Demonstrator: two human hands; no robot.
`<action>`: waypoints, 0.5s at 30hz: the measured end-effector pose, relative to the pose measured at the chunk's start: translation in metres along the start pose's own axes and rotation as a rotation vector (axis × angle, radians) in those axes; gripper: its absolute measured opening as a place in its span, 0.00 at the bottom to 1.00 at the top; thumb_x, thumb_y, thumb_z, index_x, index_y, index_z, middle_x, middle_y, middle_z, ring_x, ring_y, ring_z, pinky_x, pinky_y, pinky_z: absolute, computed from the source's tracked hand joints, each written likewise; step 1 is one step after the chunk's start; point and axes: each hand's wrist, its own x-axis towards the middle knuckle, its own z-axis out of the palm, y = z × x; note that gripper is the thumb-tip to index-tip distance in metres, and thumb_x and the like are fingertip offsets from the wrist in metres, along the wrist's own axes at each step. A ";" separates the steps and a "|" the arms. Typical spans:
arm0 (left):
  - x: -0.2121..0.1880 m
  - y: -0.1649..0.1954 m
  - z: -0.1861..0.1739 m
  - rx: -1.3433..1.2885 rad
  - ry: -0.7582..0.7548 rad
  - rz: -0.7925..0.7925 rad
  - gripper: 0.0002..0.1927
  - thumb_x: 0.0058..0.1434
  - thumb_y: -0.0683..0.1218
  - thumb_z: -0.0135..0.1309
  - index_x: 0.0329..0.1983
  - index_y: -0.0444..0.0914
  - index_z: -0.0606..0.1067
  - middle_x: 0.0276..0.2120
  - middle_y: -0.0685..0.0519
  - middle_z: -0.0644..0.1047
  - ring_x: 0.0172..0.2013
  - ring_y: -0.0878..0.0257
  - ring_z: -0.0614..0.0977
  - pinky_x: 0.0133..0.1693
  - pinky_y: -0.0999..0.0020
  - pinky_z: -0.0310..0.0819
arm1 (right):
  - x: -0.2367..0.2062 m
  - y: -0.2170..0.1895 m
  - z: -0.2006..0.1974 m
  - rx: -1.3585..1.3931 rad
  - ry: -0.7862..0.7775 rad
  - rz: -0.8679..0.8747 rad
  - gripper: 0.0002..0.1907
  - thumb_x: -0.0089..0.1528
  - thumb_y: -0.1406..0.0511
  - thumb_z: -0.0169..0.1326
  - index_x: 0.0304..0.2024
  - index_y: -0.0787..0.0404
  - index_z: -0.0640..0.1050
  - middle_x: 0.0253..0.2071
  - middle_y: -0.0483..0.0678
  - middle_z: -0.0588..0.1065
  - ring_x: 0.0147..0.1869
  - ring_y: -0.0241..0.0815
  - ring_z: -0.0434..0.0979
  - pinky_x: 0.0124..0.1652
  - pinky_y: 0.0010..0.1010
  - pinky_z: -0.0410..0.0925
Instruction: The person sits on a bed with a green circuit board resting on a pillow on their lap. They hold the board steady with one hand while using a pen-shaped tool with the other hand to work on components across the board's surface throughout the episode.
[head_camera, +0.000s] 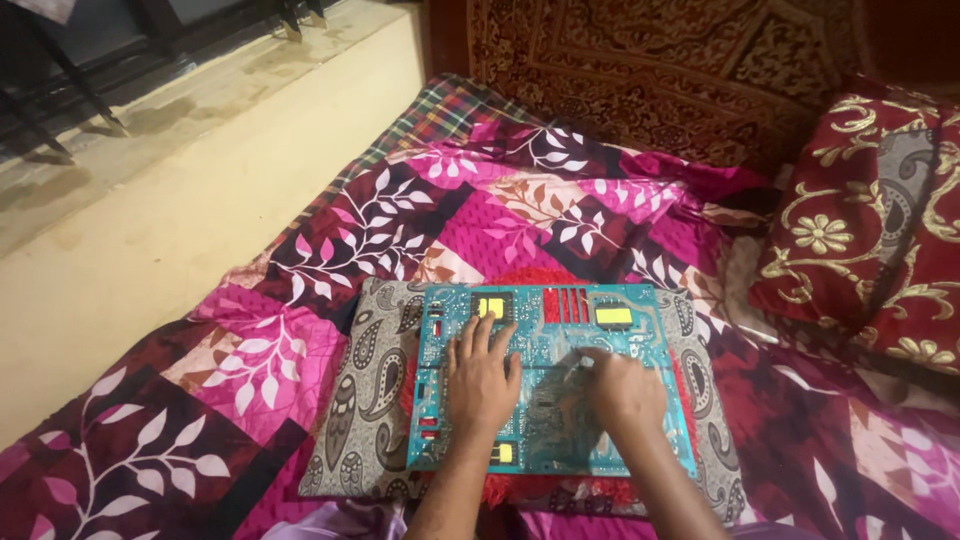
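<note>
2 bare forearms show from the lower edge of the view, with no sleeves, cuffs or gloves on them. The left hand (481, 378) and the right hand (624, 390) carry no ring, watch, bracelet or band that can be seen. At the bottom edge, near the left forearm, lies a strip of pale lilac cloth (345, 522), possibly clothing.

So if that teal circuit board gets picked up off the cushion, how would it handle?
The board looks like a flat, rigid sheet, so it would probably stay stiff rather than flop. Its raised yellow and red parts suggest it's fragile. On the soft cushion, it may rock when the left hand pushes it.
</note>
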 end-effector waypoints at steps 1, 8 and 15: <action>0.000 -0.001 -0.001 0.000 -0.001 0.000 0.24 0.65 0.53 0.49 0.64 0.47 0.71 0.68 0.49 0.65 0.71 0.51 0.58 0.68 0.43 0.47 | 0.004 -0.002 -0.001 -0.009 0.031 -0.040 0.18 0.62 0.56 0.56 0.54 0.30 0.81 0.43 0.51 0.82 0.45 0.53 0.84 0.45 0.44 0.75; 0.001 0.001 0.001 0.009 -0.003 0.000 0.24 0.65 0.53 0.48 0.65 0.48 0.71 0.68 0.49 0.65 0.71 0.50 0.58 0.68 0.43 0.47 | 0.013 -0.005 0.002 -0.054 0.082 -0.057 0.21 0.63 0.62 0.55 0.56 0.29 0.80 0.43 0.51 0.82 0.45 0.52 0.84 0.43 0.44 0.75; -0.001 -0.001 0.002 -0.008 0.010 0.000 0.24 0.65 0.53 0.48 0.65 0.47 0.72 0.68 0.48 0.65 0.70 0.50 0.60 0.69 0.43 0.48 | 0.007 0.002 0.002 -0.030 0.051 -0.071 0.17 0.61 0.55 0.58 0.53 0.32 0.81 0.42 0.51 0.82 0.44 0.53 0.84 0.43 0.45 0.75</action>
